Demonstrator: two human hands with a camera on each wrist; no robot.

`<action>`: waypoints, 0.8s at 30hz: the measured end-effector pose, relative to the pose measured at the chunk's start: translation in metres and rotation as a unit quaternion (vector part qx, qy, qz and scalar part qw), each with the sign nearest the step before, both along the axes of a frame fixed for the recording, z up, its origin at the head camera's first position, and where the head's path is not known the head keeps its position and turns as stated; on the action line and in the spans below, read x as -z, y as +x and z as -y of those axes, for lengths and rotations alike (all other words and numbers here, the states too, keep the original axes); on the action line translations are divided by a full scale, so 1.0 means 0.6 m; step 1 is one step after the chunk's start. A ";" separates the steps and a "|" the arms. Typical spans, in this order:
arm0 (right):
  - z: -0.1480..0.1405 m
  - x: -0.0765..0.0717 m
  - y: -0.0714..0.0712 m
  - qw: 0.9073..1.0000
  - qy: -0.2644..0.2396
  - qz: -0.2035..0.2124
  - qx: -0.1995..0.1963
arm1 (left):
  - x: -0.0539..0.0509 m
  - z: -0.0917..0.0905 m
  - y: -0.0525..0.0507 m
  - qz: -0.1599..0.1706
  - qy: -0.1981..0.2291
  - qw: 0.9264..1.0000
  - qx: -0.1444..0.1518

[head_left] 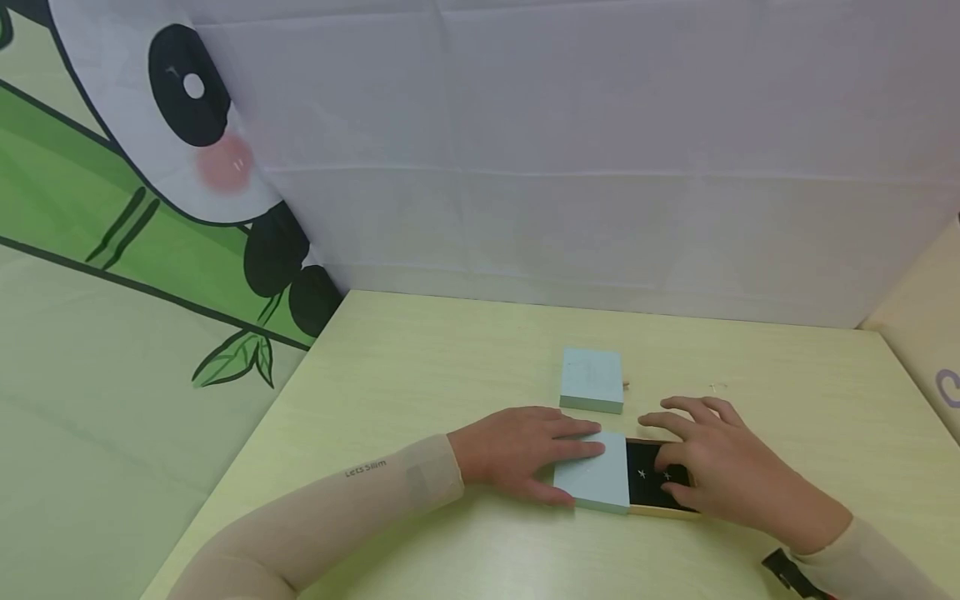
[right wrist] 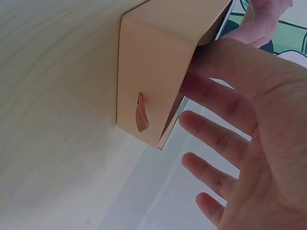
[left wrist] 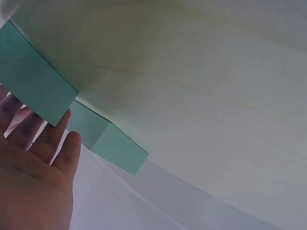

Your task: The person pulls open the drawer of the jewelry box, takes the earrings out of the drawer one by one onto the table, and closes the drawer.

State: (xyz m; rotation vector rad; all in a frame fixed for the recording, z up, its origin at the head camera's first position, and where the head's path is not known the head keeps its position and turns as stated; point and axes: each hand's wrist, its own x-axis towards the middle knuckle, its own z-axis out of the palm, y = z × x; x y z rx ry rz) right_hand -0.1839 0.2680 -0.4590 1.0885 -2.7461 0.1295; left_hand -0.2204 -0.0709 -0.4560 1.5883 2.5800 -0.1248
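A light blue sliding drawer box [head_left: 592, 483] lies on the table, its drawer [right wrist: 153, 72] pulled out to the right. The drawer has a tan front with a ribbon tab [right wrist: 141, 115]. Two small silvery star-shaped pieces [head_left: 642, 474] show on its black lining. My left hand [head_left: 525, 454] rests on the box's blue cover with fingers spread. Over the drawer is my right hand [head_left: 720, 467], thumb and index finger reaching inside with a gap between the tips in the head view; the other fingers stretch out in the air.
A second light blue box [head_left: 591, 379] lies just behind the first one, with a small tab at its right side. Tiny bits [head_left: 718, 386] lie on the table [head_left: 450, 358] to its right. White cloth [head_left: 562, 167] hangs along the table's back edge.
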 end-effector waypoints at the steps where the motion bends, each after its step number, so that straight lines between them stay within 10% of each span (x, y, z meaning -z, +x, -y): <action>1: 0.000 0.000 0.000 1.000 0.001 -0.001 0.000 | 0.000 0.000 0.000 0.000 0.000 1.000 0.000; 24: 0.007 0.005 0.001 1.000 0.006 -0.013 0.012 | 0.003 0.001 -0.001 -0.005 -0.001 1.000 0.000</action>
